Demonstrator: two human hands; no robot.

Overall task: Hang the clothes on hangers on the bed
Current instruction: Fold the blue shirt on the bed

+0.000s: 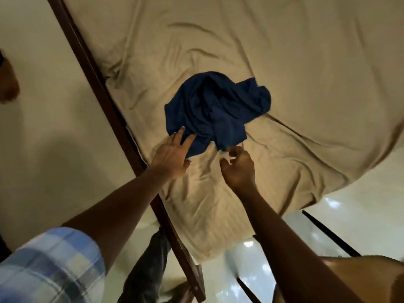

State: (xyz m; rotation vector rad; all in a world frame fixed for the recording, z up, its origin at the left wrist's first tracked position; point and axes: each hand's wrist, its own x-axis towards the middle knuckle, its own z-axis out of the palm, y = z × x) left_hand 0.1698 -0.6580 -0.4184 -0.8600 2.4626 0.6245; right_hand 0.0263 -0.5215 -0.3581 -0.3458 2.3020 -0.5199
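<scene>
A crumpled dark blue garment (215, 110) lies on the beige bed sheet (306, 73) near the bed's left edge. My left hand (172, 155) reaches in from the left. Its straight fingers rest on the garment's lower left edge, and the thumb sits just under that edge. My right hand (239, 166) is right below the garment's lower corner, its fingers curled and pinching a small white piece (227, 158). I cannot tell what that piece is. No whole hanger is in view.
The bed's dark wooden side rail (109, 110) runs diagonally from the top left to the bottom centre. Pale glossy floor (43, 149) lies to the left and at the lower right. My trouser leg (148, 270) stands beside the rail.
</scene>
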